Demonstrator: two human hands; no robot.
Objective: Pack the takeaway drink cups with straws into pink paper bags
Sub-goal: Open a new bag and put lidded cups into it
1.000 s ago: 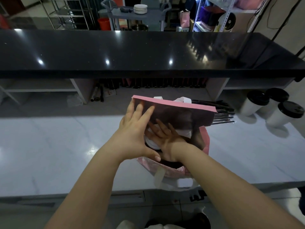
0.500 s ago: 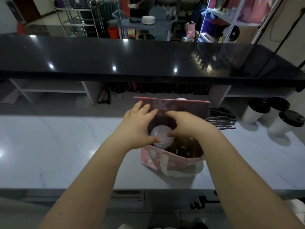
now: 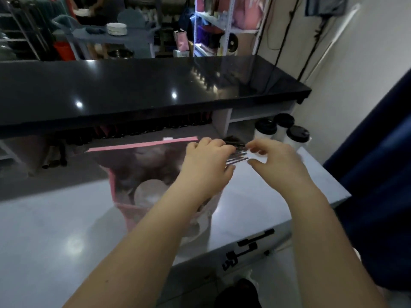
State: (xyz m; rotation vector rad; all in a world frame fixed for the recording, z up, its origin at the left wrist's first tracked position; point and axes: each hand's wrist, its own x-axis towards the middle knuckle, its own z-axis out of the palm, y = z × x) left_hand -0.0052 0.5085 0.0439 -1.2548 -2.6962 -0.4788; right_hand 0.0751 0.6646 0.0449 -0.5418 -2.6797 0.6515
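From the head camera, a pink paper bag [image 3: 142, 161] stands open on the pale desk [image 3: 55, 230], a little left of centre. Inside it a cup [image 3: 149, 194] with a light lid sits low against the near wall; the left forearm crosses over the bag's right side and hides that part.

Just beyond the bag's right edge lies a bundle of thin black straws [image 3: 236, 154] flat on the desk. The left hand [image 3: 206, 167] is laid over the bundle, its fingers [image 3: 222, 145] bent down onto the straws. Motion blur makes it impossible to tell whether they grip any or only touch. The right hand [image 3: 278, 161] is just beside the straws' right ends, its fingers loosely curled with the thumb held apart from them and nothing seen between.

Behind the right hand, three white cups with black lids [image 3: 265, 131] stand close together at the desk's far right corner. A raised black counter [image 3: 133, 90] runs across above the back of the desk.
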